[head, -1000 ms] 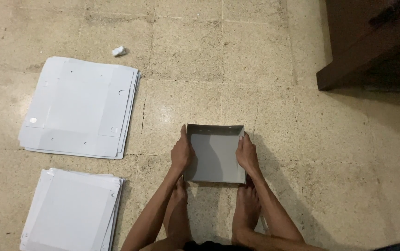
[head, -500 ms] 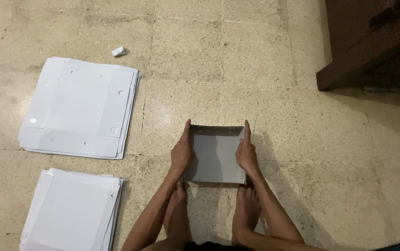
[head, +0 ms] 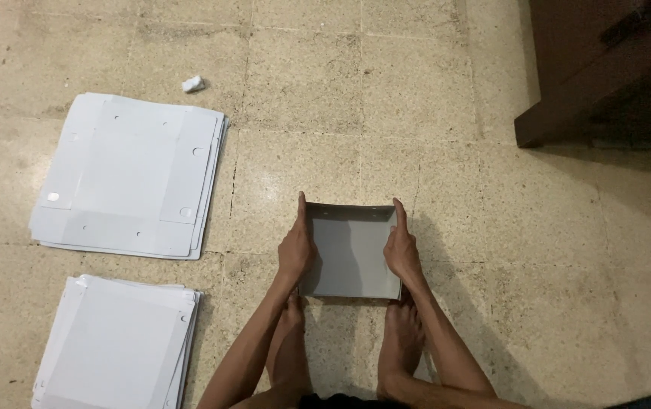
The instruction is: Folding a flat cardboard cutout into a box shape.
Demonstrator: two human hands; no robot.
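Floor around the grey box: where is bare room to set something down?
Bare tile lies beyond the grey box, toward the crumpled scrap, and right of it up to the dark furniture. The left is crowded by two sheet stacks.

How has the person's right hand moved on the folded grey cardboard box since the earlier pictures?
Yes. The right hand has stood up flat along the folded grey cardboard box, fingers now stretched farther toward the dark wooden furniture, pressing the right flap upright.

Open tile floor (head: 325, 113) lies ahead of the grey box (head: 352, 254). Two sheet stacks (head: 129, 174) occupy the left; dark wooden furniture (head: 605, 68) blocks the upper right.
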